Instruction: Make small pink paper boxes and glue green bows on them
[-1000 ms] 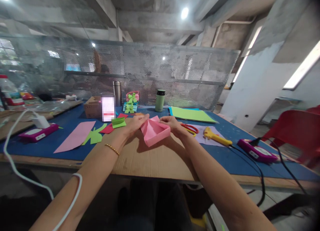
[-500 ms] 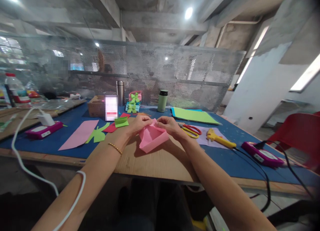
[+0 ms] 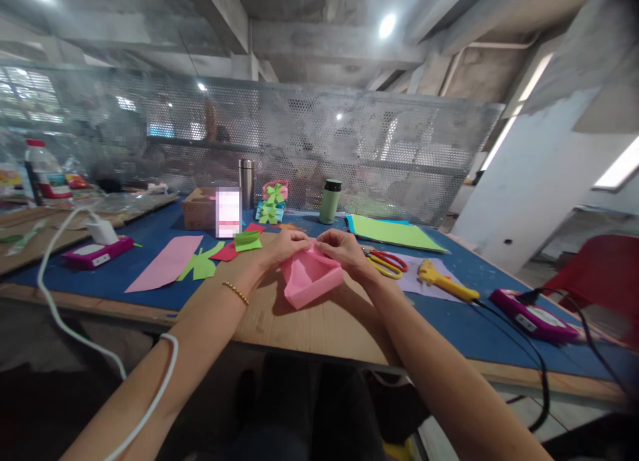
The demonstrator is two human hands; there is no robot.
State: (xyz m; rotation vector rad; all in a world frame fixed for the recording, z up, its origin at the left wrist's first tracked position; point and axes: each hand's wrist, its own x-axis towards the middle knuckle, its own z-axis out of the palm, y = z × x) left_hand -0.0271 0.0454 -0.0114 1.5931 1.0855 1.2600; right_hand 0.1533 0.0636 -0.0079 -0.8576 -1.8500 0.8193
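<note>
A pink folded paper box point(image 3: 315, 287), open at the top, rests over a cardboard sheet point(image 3: 279, 328) in front of me. My left hand point(image 3: 288, 245) pinches its far edge from the left. My right hand point(image 3: 342, 249) pinches the same far edge from the right, close to the left fingertips. The paper between the fingers is partly hidden. Left of my hands lie a green paper note point(image 3: 247, 241), red paper point(image 3: 225, 251), a green cut-out paper bow point(image 3: 202, 264) and a pink paper sheet point(image 3: 167, 263).
Scissors point(image 3: 387, 263) and a yellow glue gun point(image 3: 446, 281) lie right, on pale purple paper. Purple power strips point(image 3: 534, 314) sit at both sides, with cords. Behind stand a green tumbler point(image 3: 330, 201), steel flask point(image 3: 246, 183), phone point(image 3: 228, 212), cardboard box point(image 3: 198, 209) and green sheets point(image 3: 394, 233).
The whole view has shifted slightly, so things sit a little further right. Both hands keep their pinch on the pink paper box, with little visible change in its shape.
</note>
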